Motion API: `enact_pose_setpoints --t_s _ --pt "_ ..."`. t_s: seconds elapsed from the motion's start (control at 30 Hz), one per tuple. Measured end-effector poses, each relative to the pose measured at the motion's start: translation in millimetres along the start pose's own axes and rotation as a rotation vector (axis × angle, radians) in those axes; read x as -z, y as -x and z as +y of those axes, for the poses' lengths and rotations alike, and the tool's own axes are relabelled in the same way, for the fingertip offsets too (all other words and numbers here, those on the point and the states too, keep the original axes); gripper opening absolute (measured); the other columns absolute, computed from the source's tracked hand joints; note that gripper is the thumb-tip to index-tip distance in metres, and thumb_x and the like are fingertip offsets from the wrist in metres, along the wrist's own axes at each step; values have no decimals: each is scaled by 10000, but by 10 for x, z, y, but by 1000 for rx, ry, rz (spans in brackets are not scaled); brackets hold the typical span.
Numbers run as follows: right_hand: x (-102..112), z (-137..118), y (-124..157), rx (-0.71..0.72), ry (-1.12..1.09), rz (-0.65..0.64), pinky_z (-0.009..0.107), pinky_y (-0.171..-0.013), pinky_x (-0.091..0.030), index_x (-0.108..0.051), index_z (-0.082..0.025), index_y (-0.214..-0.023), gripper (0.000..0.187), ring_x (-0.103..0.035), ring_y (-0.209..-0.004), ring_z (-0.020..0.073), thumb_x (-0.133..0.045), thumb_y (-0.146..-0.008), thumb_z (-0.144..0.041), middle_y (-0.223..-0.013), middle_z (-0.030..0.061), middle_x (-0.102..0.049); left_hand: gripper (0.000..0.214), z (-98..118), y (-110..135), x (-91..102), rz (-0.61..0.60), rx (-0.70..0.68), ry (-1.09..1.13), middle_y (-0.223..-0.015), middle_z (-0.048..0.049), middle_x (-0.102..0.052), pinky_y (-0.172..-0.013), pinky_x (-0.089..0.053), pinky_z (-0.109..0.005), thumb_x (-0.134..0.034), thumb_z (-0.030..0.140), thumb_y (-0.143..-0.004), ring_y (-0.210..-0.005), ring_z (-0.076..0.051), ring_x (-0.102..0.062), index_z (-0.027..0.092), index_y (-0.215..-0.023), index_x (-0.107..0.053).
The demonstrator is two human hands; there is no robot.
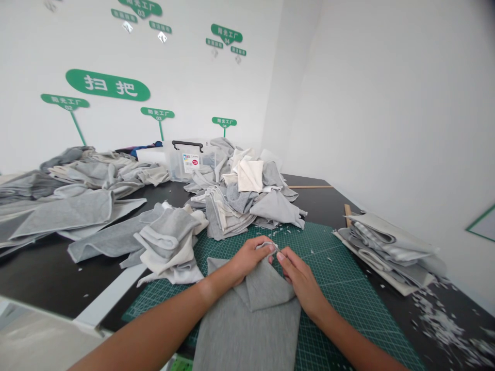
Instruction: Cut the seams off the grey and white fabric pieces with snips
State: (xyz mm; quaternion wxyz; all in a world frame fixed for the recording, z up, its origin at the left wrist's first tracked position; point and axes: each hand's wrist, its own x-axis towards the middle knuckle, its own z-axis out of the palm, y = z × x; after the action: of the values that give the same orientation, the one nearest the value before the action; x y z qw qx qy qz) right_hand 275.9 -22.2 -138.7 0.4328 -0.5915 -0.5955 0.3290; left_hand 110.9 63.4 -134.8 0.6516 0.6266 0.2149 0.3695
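Gridded green cutting mat (340,278) under soft grey jersey (247,330) folded to a point; left hand (249,259) pinches a thin edge, right hand (301,282) clasps the fold

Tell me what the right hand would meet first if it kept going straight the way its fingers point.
Most likely the left hand: its fingertips pinch a fold of gray cloth directly ahead of the right hand, and the two hands look nearly touching, though depth is hard to judge from this view.

Plastic storage bin (189,162), green wall signs (107,85)
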Motion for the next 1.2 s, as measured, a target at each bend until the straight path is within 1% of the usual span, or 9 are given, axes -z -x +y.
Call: enact_pose_setpoints --t_s 0.2,0.4,0.6,0.77,0.97,1.13,1.2 --pt "-3 37 -25 -42 -97 -39 240 -543 -272 -604 -232 -909 425 -341 -620 135 -429 -994 -610 -669 -38 -345 314 -9 3 0 -5 -43 -22 -791 -24 -630 -771 -421 -261 -624 459 -898 -768 -153 -562 149 -847 -630" --pt "-2 62 -58 -50 -238 -81 236 -500 -198 -601 -216 -891 448 -244 -581 120 -462 -969 -634 -661 -48 -269 312 -3 -1 7 -17 -60 -50 -792 -27 -639 -776 -424 -266 -608 458 -918 -775 -158 -578 150 -876 -630" --pt "0 124 -80 -62 -281 -90 229 -470 -152 -593 -208 -891 429 -197 -550 105 -483 -969 -615 -642 -61 -235 283 -4 -9 17 -29 -87 -101 -793 -25 -643 -782 -420 -269 -585 428 -942 -785 -161 -589 154 -889 -631" --pt "-5 87 -69 -61 -308 -72 214 -460 -154 -582 -199 -876 427 -207 -538 94 -505 -957 -612 -641 -62 -254 296 21 -1 0 -29 -101 -123 -800 -26 -644 -807 -419 -272 -577 434 -946 -805 -164 -590 152 -881 -641" --pt "-22 65 -86 -89 -387 -26 204 -429 -139 -497 -205 -793 486 -163 -489 81 -493 -927 -673 -587 -79 -249 299 39 -2 -12 -57 -115 -105 -793 -25 -639 -807 -423 -272 -582 432 -947 -795 -161 -588 144 -889 -641" --pt "-15 70 -108 -38 -462 -14 193 -392 -125 -518 -197 -849 449 -155 -449 63 -466 -968 -627 -584 -89 -265 330 72 2 -10 -55 -110 -135 -792 -24 -641 -784 -417 -264 -569 461 -952 -789 -159 -585 144 -886 -631" --pt "-7 57 -109 -26 -491 -4 192 -376 -115 -517 -199 -870 408 -151 -438 57 -498 -973 -594 -588 -94 -264 334 82 6 -13 -53 -111 -155 -792 -21 -638 -776 -411 -259 -564 468 -954 -783 -153 -577 146 -889 -628"
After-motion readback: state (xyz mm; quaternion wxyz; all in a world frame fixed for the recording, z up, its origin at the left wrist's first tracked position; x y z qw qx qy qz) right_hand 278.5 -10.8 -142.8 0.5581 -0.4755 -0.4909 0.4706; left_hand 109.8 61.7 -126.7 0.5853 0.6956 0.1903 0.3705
